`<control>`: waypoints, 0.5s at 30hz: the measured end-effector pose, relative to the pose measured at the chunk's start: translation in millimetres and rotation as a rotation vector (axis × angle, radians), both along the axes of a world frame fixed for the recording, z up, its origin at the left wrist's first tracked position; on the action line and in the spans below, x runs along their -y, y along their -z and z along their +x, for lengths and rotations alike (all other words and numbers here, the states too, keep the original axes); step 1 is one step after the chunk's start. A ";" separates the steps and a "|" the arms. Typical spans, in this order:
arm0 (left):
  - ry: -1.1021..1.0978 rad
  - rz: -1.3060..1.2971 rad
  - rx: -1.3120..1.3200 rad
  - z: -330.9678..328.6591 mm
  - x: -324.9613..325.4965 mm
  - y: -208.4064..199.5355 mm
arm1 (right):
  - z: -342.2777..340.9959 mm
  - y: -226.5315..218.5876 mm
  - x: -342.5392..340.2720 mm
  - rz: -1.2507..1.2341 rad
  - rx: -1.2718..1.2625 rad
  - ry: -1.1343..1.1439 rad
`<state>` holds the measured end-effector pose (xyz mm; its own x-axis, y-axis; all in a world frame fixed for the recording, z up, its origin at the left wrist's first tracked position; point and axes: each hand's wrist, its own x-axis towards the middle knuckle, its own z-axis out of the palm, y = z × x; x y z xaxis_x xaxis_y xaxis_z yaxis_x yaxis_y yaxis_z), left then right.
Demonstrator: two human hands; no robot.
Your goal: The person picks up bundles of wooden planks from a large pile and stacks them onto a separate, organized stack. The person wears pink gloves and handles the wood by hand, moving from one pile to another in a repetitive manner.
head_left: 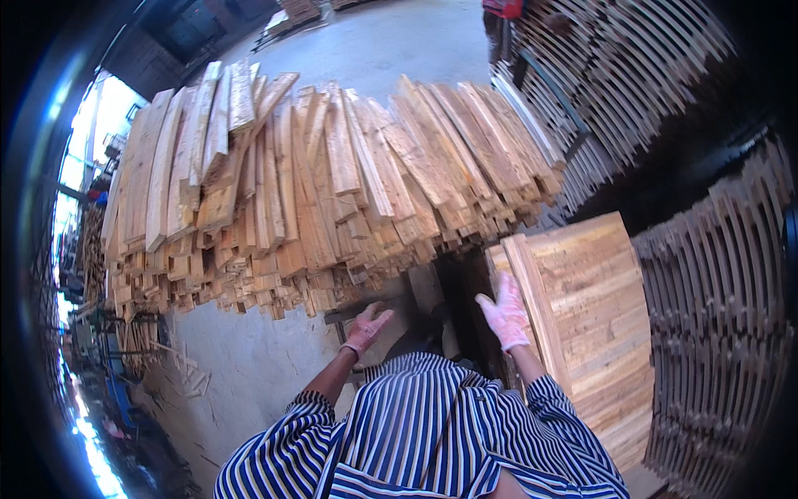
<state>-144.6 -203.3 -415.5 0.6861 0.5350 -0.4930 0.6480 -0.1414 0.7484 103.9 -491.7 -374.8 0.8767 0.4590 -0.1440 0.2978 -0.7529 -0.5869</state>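
Observation:
My left hand (366,328), in a pink and white glove, is raised in front of my body just off the near edge of the wood pile. Its fingers are apart and nothing is in them. My right hand (505,316), gloved the same way, has its fingers stretched out and thumb spread. It is beside a long narrow wood strip (532,303) lying along the left side of a stack of light wooden boards (594,303); whether it touches the strip I cannot tell. Ahead lies a big pile of rough wooden slats (332,179), their ends toward me.
Tall stacks of thin slats (719,333) stand at the right, with more slatted stacks (615,66) behind. Wood scraps (183,370) lie on the concrete floor (241,366) at left. At the upper right a person in red (504,8) is partly visible.

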 end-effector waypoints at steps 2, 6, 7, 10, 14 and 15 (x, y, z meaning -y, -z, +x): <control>0.014 -0.041 0.011 10.9 9.9 -15.0 | 15.4 -8.5 -71.4 0.183 -0.079 -0.154; -0.091 -0.118 0.074 10.7 13.5 -36.1 | 32.4 -42.4 -207.3 0.296 -0.148 -0.360; -0.111 -0.084 0.060 -6.4 11.4 -36.3 | 27.9 -60.1 -243.8 0.286 -0.241 -0.426; -0.144 -0.153 0.142 17.9 11.7 -24.3 | 64.4 -59.0 -322.9 0.236 -0.099 -0.312; -0.253 -0.260 0.248 20.7 8.1 -26.0 | 60.8 -90.6 -417.9 0.034 -0.103 -0.351; -0.294 -0.287 0.222 25.9 8.2 -44.2 | 51.7 -104.6 -427.3 -0.040 -0.178 -0.382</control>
